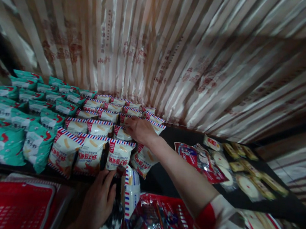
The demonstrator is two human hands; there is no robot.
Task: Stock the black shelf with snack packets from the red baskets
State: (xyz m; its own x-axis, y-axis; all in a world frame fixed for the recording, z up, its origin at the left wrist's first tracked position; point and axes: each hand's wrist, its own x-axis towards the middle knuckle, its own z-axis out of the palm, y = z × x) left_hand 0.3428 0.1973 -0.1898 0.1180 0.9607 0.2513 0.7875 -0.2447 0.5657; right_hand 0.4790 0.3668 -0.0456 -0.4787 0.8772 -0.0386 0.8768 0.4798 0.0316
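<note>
Rows of white snack bags (90, 155) with red and blue striped tops stand on a dark shelf (172, 137). My right hand (139, 129) reaches over them to the back rows, fingers curled on a white bag (122, 133). My left hand (100, 199) is at the shelf's front edge, fingers spread against the bottom of a front bag (117, 156). One more white bag (131, 190) stands upright just right of that hand, below the shelf edge.
Teal snack bags (6, 143) fill the shelf's left part. Red and yellow packets (237, 168) lie flat at the right. A red basket (2, 203) sits lower left, another red basket (164, 228) with packets below centre. A striped plastic sheet (167, 43) hangs behind.
</note>
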